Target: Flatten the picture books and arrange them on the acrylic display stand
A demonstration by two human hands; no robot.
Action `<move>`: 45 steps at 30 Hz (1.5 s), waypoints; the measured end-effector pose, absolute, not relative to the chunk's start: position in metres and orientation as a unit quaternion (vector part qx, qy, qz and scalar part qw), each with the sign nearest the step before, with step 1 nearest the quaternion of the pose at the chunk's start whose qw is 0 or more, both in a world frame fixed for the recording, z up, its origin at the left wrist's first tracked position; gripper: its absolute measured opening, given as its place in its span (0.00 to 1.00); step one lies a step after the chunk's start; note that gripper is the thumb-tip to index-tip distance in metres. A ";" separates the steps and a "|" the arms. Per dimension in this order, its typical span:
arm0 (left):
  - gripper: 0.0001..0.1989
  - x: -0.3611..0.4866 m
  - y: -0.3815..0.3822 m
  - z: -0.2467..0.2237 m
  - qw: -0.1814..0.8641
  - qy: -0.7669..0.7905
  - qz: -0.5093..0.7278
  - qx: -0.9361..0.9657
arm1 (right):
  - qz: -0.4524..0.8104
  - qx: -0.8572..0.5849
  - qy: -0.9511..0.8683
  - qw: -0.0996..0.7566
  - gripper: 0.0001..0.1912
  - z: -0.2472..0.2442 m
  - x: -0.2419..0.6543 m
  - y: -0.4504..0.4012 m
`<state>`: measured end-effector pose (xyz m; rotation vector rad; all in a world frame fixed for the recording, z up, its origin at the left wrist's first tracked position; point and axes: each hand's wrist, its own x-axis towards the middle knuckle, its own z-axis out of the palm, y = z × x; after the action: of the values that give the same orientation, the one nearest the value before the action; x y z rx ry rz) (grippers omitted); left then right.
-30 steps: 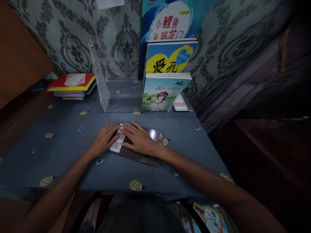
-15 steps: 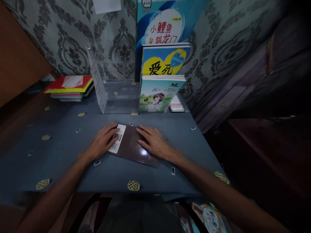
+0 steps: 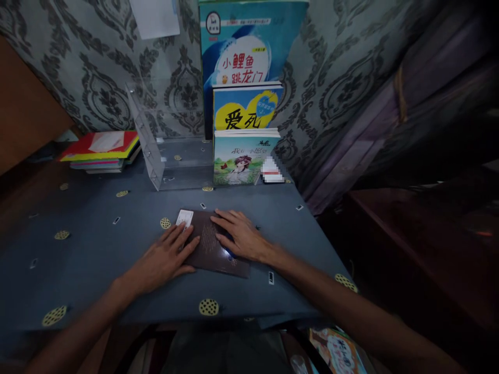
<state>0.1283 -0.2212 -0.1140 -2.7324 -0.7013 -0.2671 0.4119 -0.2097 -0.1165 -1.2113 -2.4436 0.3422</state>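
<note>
A dark brown book (image 3: 208,241) lies flat on the blue-grey tablecloth, slightly turned, with a white label at its upper left corner and faint lines of print in the middle. My left hand (image 3: 166,257) rests over the book's left end, fingers spread, covering most of the label. On the right end lies my right hand (image 3: 241,235), its fingers apart and stretched across the cover. Behind the book stands a clear acrylic rack (image 3: 150,150). Its right side holds upright books, the front one a green picture-cover book (image 3: 241,165).
A stack of books (image 3: 101,148) with a red and yellow top lies at the back left. Beside the rack's right side is a small blurred white item (image 3: 272,170). A purple curtain (image 3: 343,140) hangs at the right. Below the table's front edge sits another colourful book (image 3: 339,350).
My left hand has slid towards me along the book's left end, uncovering the label's top. My right hand stays on the right end. The camera view has shifted a little.
</note>
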 end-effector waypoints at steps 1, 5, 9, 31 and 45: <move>0.29 0.128 -0.224 -0.115 0.168 -0.236 -0.096 -0.952 | 0.123 -0.429 -0.873 0.197 0.25 -0.116 0.412 -0.210; 0.23 0.125 -0.234 -0.118 0.191 -0.210 -0.129 -0.950 | 0.135 -0.435 -0.870 0.188 0.26 -0.112 0.412 -0.214; 0.19 0.123 -0.239 -0.113 0.202 -0.186 -0.167 -0.947 | 0.184 -0.433 -0.862 0.186 0.26 -0.107 0.414 -0.216; 0.18 0.161 -0.218 -0.019 -0.170 -0.531 -0.390 -0.733 | 0.655 -0.268 -0.496 0.503 0.28 -0.098 0.449 -0.188; 0.24 0.161 -0.220 -0.098 -0.417 -0.514 -0.340 -0.668 | 0.561 -0.432 -0.508 0.491 0.27 -0.119 0.437 -0.183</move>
<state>0.1611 -0.2201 -0.0979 -2.9416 -2.2631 -1.4963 0.4373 -0.1828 -0.1187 -1.0491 -1.2324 1.3626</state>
